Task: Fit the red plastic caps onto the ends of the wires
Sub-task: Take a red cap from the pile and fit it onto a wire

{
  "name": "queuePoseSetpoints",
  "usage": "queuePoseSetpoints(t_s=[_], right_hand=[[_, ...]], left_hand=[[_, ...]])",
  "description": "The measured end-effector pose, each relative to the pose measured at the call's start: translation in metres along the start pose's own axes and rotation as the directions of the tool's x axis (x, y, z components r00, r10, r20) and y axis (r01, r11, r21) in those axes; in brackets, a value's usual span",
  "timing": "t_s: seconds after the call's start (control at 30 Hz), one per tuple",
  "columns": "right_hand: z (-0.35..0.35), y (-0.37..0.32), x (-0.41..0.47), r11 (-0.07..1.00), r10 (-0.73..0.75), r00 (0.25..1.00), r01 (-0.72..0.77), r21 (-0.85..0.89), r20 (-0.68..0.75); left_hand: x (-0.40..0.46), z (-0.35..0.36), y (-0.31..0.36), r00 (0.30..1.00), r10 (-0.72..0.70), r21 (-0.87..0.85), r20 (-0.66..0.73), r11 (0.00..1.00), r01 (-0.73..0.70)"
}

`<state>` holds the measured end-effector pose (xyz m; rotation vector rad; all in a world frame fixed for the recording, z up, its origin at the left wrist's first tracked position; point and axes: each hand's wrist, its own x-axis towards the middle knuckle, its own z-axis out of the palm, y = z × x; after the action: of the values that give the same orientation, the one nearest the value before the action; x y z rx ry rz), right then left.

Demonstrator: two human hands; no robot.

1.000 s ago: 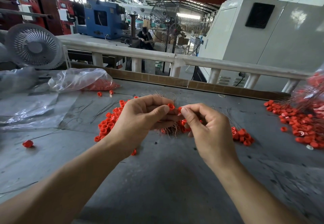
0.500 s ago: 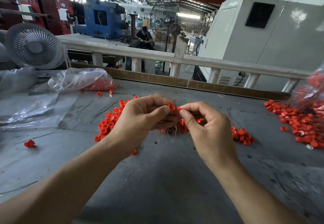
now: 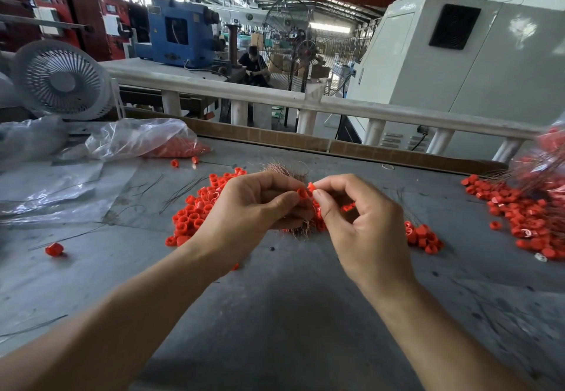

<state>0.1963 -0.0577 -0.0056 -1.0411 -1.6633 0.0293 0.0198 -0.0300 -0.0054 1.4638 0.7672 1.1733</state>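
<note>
**Inspector A:** We record the left hand (image 3: 253,207) curled round a bundle of thin coppery wires (image 3: 289,173), thumb and forefinger pinching a red cap (image 3: 302,193) at the bundle's top. The right hand (image 3: 360,222) pinches a second small red cap (image 3: 311,187) between thumb and forefinger, just beside the first; its other fingers are loosely curled and hold nothing that we can see.

**Inspector B:** Handling, in our judgement: the caps are light, hard and smooth, likely to slip or spring away under a squeeze. We would take each by its side wall, open mouth towards the wire. The wires look fine and springy; we would hold them close behind the tip so they do not buckle.

**Inspector A:** Supply: a loose pile of caps (image 3: 195,216) lies on the worktop (image 3: 275,314) under the left hand, a smaller cluster (image 3: 423,237) by the right, and a larger spread (image 3: 526,219) further right.

**Inspector B:** Room: the near worktop is open for both forearms. The plastic bag (image 3: 137,138) at far left and the far edge with its white rail (image 3: 367,109) stand well apart from the work
</note>
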Motion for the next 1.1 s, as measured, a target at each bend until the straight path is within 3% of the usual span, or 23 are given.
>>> queuePoseSetpoints(t_s=[0.2,0.57,1.1], right_hand=[[0.001,0.000,0.001,0.981,-0.134,0.988,0.142,-0.133,0.071],[0.000,0.004,0.003,0.940,-0.200,0.974,0.222,-0.260,0.109],[0.002,0.006,-0.001,0.992,-0.036,0.987,0.055,-0.114,0.157]], left_hand=[[-0.002,0.000,0.001,1.000,0.011,0.005,-0.002,1.000,-0.011],[0.000,-0.001,-0.003,0.999,0.036,0.059,0.002,0.998,-0.036],[0.001,-0.002,-0.009,1.000,0.023,0.192,0.006,0.981,-0.024]])
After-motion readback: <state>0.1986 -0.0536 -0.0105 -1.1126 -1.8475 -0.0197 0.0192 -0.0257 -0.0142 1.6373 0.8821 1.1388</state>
